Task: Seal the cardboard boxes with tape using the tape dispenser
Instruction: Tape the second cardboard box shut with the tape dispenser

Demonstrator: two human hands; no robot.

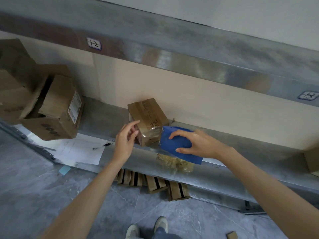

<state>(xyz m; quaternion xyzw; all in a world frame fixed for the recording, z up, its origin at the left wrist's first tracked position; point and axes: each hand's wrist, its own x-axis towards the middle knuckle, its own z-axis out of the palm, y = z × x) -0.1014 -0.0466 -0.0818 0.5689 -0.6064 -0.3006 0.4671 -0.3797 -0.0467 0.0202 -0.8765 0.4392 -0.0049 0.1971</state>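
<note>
The box (146,118) sits on the metal shelf (103,118), turned corner-on to me, with black handwriting on top and glossy tape over its near end. My left hand (125,144) is at the box's left face, fingers loose and gently bent, gripping nothing. The tips seem to touch the cardboard, though I can't be sure from here. My right hand (195,144) grips the blue dispenser (176,144), fingers over its top and thumb underneath, with its front edge right against the box's near right side.

Just below the box, a crumpled tape wad (174,163) lies at the shelf's front edge. Left of the box are a paper (79,150) with a pen (102,146), and farther left a pile of cartons (51,109). Below the box, small packs (151,183) stand on the floor near my shoes (161,223).
</note>
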